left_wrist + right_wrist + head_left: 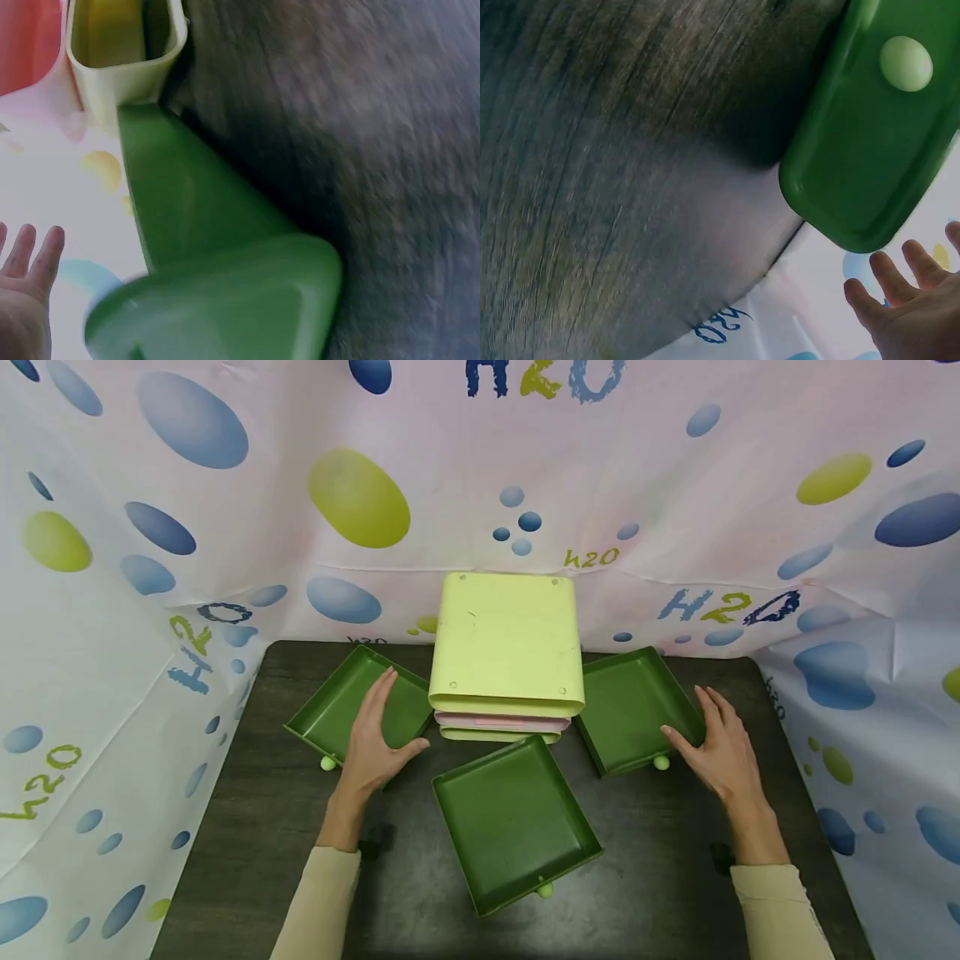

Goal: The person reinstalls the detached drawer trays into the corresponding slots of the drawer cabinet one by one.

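Three dark green drawers with pale green knobs lie out on the dark table. My left hand (372,739), fingers straight and thumb spread, overlaps the right part of the left drawer (330,718) in the head view and holds nothing. Beside the front right corner of the right drawer (633,710) is my right hand (720,752), its fingers spread and nothing in them. The right wrist view shows that drawer's front with its round knob (906,64). A third drawer (517,827) sits turned at an angle between the arms.
At the table's back stands a yellow cabinet shell (506,639), with a pink tier (502,722) below its top. White cloth with blue and green blobs (360,497) hangs behind and at the sides. The dark wooden table (247,852) extends toward me.
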